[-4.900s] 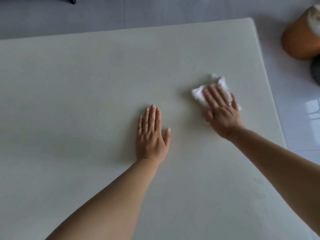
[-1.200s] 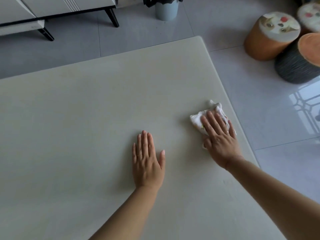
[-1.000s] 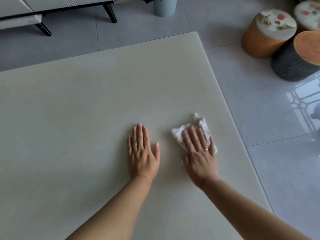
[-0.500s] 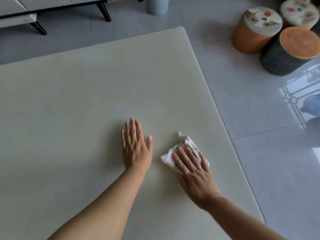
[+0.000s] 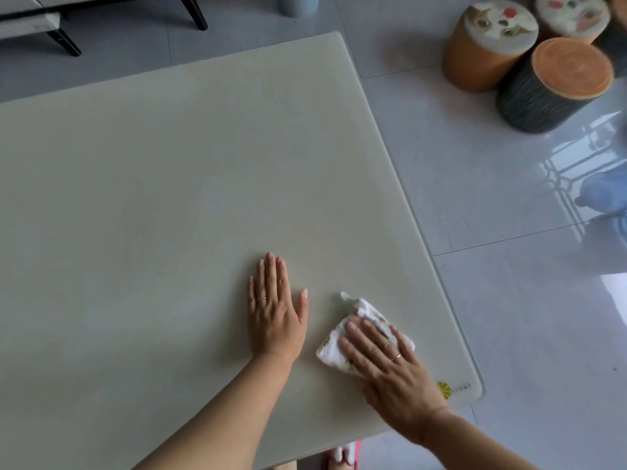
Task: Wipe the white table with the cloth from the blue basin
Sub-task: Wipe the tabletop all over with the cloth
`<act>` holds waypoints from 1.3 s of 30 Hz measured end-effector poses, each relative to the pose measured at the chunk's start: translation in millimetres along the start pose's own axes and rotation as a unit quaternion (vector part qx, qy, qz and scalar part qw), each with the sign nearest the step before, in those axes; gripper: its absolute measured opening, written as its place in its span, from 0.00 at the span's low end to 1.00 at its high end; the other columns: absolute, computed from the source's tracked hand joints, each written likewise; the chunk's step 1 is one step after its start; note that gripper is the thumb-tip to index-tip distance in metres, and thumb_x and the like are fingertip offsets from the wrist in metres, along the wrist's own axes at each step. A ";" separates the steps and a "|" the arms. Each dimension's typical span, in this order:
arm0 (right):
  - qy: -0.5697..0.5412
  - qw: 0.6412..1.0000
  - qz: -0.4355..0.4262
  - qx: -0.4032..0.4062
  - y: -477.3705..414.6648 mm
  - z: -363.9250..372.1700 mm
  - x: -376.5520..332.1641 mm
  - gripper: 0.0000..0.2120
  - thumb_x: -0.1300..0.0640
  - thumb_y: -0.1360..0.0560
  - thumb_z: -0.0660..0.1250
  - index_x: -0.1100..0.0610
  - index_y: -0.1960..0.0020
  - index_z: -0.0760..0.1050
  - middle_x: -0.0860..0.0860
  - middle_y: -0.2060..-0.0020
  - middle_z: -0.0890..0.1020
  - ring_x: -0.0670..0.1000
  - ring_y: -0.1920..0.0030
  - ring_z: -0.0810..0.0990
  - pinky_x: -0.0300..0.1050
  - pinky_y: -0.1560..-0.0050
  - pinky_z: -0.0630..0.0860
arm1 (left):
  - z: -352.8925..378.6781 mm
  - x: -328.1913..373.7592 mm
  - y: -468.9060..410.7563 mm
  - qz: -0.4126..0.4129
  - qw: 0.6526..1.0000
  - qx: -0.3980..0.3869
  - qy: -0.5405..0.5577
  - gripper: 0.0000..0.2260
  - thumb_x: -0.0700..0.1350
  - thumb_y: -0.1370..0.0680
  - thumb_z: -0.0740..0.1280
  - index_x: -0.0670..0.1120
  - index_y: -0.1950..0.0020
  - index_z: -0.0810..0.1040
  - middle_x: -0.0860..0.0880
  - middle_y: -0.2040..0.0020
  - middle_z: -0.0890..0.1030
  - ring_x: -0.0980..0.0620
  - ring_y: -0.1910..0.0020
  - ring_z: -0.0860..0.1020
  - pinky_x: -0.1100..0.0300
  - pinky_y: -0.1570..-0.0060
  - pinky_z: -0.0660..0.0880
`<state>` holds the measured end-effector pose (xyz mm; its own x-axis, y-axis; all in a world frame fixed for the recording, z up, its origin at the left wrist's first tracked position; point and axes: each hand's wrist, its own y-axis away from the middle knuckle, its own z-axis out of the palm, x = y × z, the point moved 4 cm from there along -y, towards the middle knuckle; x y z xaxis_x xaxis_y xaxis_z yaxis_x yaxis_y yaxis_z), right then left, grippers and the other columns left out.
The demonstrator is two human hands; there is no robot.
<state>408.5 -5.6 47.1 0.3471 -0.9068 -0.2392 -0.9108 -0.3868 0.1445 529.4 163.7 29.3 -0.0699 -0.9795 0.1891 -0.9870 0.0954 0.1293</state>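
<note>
- Spotted cloth [image 5: 334, 347] folded into a small white pad on white table [image 5: 169, 198], near the right edge and the near corner, close to a yellow sticker [image 5: 443, 390].
- Found right hand [image 5: 390, 371] flat on top of cloth, fingers straight and slightly spread, pressing down; no curl round it, no pinch.
- Found left hand [image 5: 274, 320] flat on bare tabletop just left of cloth, fingers straight and together, holding nothing, apart from cloth.
- Judged cloth light, soft and limp; possibly damp given the basin, but wetness not visible.
- Expected bunching or unfolding under an uneven push; noted a loose tail sticking out at the far end.
- Judged tabletop smooth and hard, so probably an easy slide under a flat palm, with grip coming from downward pressure only.
- Reckoned best hold for wiping: palm and all fingers over the middle of the pad.
- Reckoned best hold for lifting: pinch at the thick folded side, not the loose tail.
- Saw no breakage risk; flagged only a slip off the nearby right edge.
- Noted pale blue shape [image 5: 604, 195] on floor at right frame edge; too blurred to call it the basin.
- Noted cat-face stool [image 5: 488, 42] and dark stool [image 5: 556, 86] well apart on floor.
</note>
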 end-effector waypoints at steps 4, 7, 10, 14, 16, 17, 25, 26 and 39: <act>-0.027 0.986 0.162 0.016 20.7 -10.3 34.5 0.31 0.53 0.28 0.55 0.54 0.25 0.59 0.52 0.25 0.60 0.52 0.24 0.51 0.59 0.30 0.54 | 1.4 0.8 1.2 -0.002 1.000 0.005 0.000 0.30 0.54 0.22 0.50 0.37 0.27 0.62 0.39 0.26 0.63 0.40 0.27 0.63 0.44 0.29 0.60; -0.070 0.949 0.305 0.040 28.2 -1.1 9.7 0.33 0.53 0.31 0.53 0.55 0.26 0.59 0.53 0.26 0.59 0.52 0.25 0.48 0.58 0.29 0.48 | 2.6 1.2 1.7 -0.006 1.000 0.006 -0.001 0.30 0.55 0.22 0.50 0.37 0.26 0.61 0.39 0.26 0.62 0.40 0.27 0.62 0.44 0.29 0.58; -0.076 0.968 0.234 0.042 38.1 7.7 -17.3 0.33 0.55 0.33 0.55 0.54 0.27 0.63 0.52 0.26 0.61 0.55 0.25 0.52 0.59 0.30 0.52 | 2.9 1.2 2.3 -0.005 1.000 0.007 -0.001 0.31 0.55 0.22 0.49 0.37 0.26 0.60 0.39 0.25 0.61 0.40 0.26 0.60 0.45 0.28 0.57; -0.013 0.998 0.055 0.007 65.9 5.6 18.9 0.32 0.53 0.30 0.58 0.52 0.26 0.61 0.51 0.25 0.61 0.54 0.25 0.55 0.58 0.30 0.56 | 3.0 0.5 1.4 -0.006 1.000 -0.003 0.002 0.32 0.56 0.23 0.47 0.37 0.25 0.58 0.39 0.25 0.59 0.40 0.25 0.58 0.46 0.27 0.54; -0.008 0.992 0.125 0.007 75.5 -1.3 54.5 0.33 0.52 0.31 0.57 0.53 0.26 0.59 0.52 0.25 0.61 0.53 0.24 0.52 0.59 0.30 0.56 | 2.2 1.5 0.7 -0.010 1.000 -0.003 0.005 0.32 0.56 0.24 0.46 0.37 0.25 0.58 0.39 0.24 0.59 0.41 0.25 0.58 0.46 0.27 0.53; -0.026 0.984 0.178 0.010 78.6 -5.1 65.6 0.33 0.52 0.31 0.57 0.53 0.26 0.59 0.52 0.25 0.60 0.52 0.24 0.51 0.59 0.30 0.54 | 1.5 2.3 0.5 -0.012 1.000 -0.002 0.006 0.32 0.56 0.24 0.46 0.37 0.25 0.58 0.39 0.24 0.59 0.41 0.25 0.58 0.46 0.27 0.52; -0.047 0.991 0.123 0.002 59.2 6.0 37.8 0.31 0.52 0.26 0.57 0.50 0.24 0.53 0.48 0.24 0.55 0.54 0.24 0.50 0.60 0.28 0.49 | 0.4 30.0 -16.2 0.016 1.000 0.002 0.020 0.32 0.56 0.23 0.47 0.38 0.25 0.58 0.40 0.24 0.58 0.41 0.25 0.57 0.47 0.26 0.50; -0.028 0.996 0.085 -0.006 56.8 5.6 45.5 0.32 0.51 0.25 0.58 0.50 0.24 0.53 0.48 0.23 0.54 0.54 0.24 0.50 0.60 0.28 0.50 | 0.4 34.0 -21.3 0.024 0.999 0.002 0.023 0.31 0.56 0.23 0.47 0.38 0.25 0.57 0.40 0.24 0.58 0.42 0.25 0.57 0.48 0.26 0.49; -0.077 0.964 0.252 0.038 -68.2 -9.2 54.2 0.31 0.49 0.25 0.52 0.52 0.23 0.50 0.49 0.24 0.47 0.54 0.24 0.42 0.57 0.27 0.35 | 6.1 41.8 -55.2 0.057 0.998 0.003 0.005 0.30 0.55 0.22 0.49 0.39 0.24 0.56 0.41 0.24 0.57 0.43 0.24 0.55 0.48 0.26 0.50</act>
<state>491.5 -29.9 33.1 -0.1762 -0.9386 -0.2967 -0.9708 0.1157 0.2103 580.0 116.4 24.2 -0.1806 -0.9603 0.2125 -0.9735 0.2053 0.1003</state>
